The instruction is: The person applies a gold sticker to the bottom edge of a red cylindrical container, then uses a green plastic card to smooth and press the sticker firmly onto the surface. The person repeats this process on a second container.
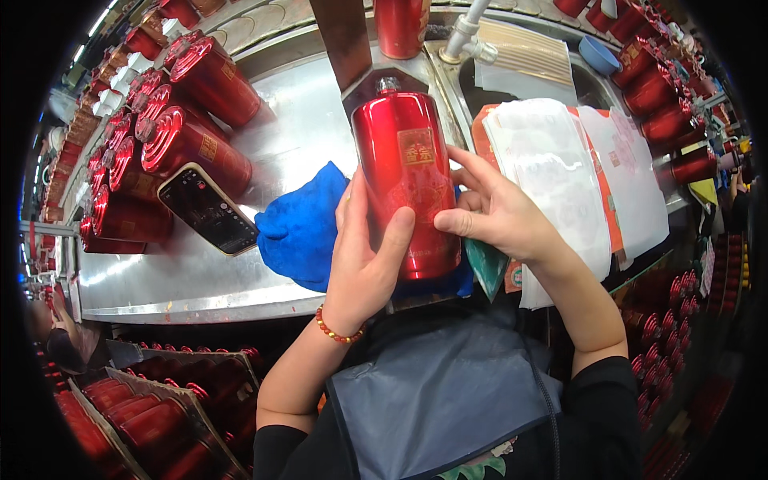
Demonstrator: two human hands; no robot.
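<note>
A glossy red bottle (400, 172) with a short clear neck and a gold square label is held up in front of me, its neck pointing away. My left hand (372, 248) wraps its lower left side, thumb across the front. On the right side my right hand (500, 210) grips it, with the thumb on the front near the label's lower part and the fingers partly behind. A blue cloth (300, 228) lies on the metal bench just left of my left hand. Beside my right hand are a stack of white printed sheets (544, 176) and a green wedge-shaped piece (486, 264).
Several red bottles (180, 148) stand at the left of the metal worktop (160, 284), with a phone (210, 210) leaning against them. At the back right are a white pipe (464, 36), a sink and a blue bowl (598, 56). Crates of red bottles (152, 428) sit below left.
</note>
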